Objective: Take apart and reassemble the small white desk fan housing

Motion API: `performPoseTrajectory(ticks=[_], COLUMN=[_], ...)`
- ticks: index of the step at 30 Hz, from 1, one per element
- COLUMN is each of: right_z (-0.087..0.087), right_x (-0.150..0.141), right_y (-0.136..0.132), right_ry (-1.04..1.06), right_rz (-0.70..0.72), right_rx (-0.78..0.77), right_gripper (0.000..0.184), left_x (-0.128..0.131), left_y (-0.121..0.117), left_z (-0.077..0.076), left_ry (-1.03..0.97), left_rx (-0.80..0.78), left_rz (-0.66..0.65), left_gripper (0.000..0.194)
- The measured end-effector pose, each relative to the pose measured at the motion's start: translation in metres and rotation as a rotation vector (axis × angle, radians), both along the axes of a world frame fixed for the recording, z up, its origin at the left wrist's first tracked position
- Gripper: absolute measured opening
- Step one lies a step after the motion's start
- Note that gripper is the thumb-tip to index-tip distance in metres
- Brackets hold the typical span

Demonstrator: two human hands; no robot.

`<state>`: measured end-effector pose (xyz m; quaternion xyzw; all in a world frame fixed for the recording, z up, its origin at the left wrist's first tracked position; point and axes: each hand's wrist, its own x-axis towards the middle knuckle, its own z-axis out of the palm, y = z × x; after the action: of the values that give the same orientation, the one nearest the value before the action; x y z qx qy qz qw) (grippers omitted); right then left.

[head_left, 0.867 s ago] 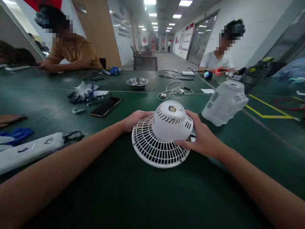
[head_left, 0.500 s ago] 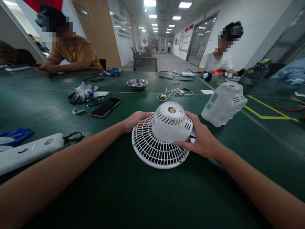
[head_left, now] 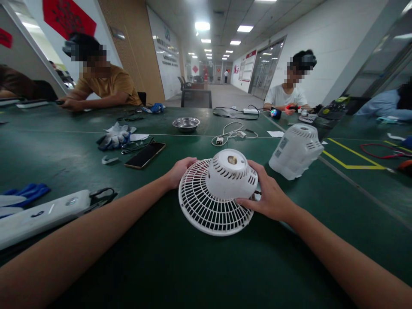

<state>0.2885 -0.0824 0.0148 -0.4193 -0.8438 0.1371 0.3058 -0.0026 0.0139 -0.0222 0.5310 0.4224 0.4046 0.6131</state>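
A white fan head [head_left: 232,182] with a round slatted grille lies grille down over the green table [head_left: 180,270], its vented motor housing facing up. My left hand [head_left: 183,171] grips the left rim of the grille, its fingertips partly hidden behind the edge. Around the right side of the housing curls my right hand [head_left: 270,191], with the thumb at the front above the grille. To the right of it stands a white plastic housing [head_left: 294,152] with vents and printed labels.
Left of me lie a phone [head_left: 145,155], gloves [head_left: 116,136] and a long white device [head_left: 48,218]. Farther back are a metal bowl [head_left: 186,124], a white cable [head_left: 233,134] and a dark bottle-like object [head_left: 331,113]. Two people [head_left: 103,86] sit across the table.
The whole scene sits slightly lower in the picture, as the head camera has tilted up. Both hands keep their hold on the fan head, which has hardly moved.
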Motion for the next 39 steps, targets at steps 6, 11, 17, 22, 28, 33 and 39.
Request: performPoseTrajectory(ticks=[6,11,17,22,28,33,39], right_z=[-0.002,-0.001,0.003,0.002,0.001,0.000,0.001], right_x=[0.000,0.001,0.004,0.006,0.010,0.013,0.009], right_y=[0.001,0.001,0.003,0.006,0.008,0.007,0.005], right_ry=[0.035,0.100,0.271,0.395,0.436,0.494,0.608], right_rz=[0.015,0.003,-0.013,0.014,0.039,0.053,0.120], right_rx=[0.036,0.008,-0.156,-0.249,-0.287,-0.338,-0.433], right_gripper=[0.102,0.100,0.093,0.090,0.090,0.094,0.086], left_x=[-0.002,-0.003,-0.004,-0.008,-0.010,-0.010,-0.014], left_y=[-0.004,-0.004,0.002,0.001,-0.003,-0.009,-0.014], left_z=[0.007,0.010,0.007,0.010,0.012,0.012,0.009], left_ry=[-0.211,-0.235,-0.261,-0.121,0.307,0.421,0.424], left_rx=[-0.199,-0.161,-0.163,0.007,0.648,0.938,1.014], left_rz=[-0.026,-0.060,-0.134,-0.094,-0.036,-0.046,0.020], left_gripper=[0.018,0.024,0.031,0.071,0.051,0.032,0.024])
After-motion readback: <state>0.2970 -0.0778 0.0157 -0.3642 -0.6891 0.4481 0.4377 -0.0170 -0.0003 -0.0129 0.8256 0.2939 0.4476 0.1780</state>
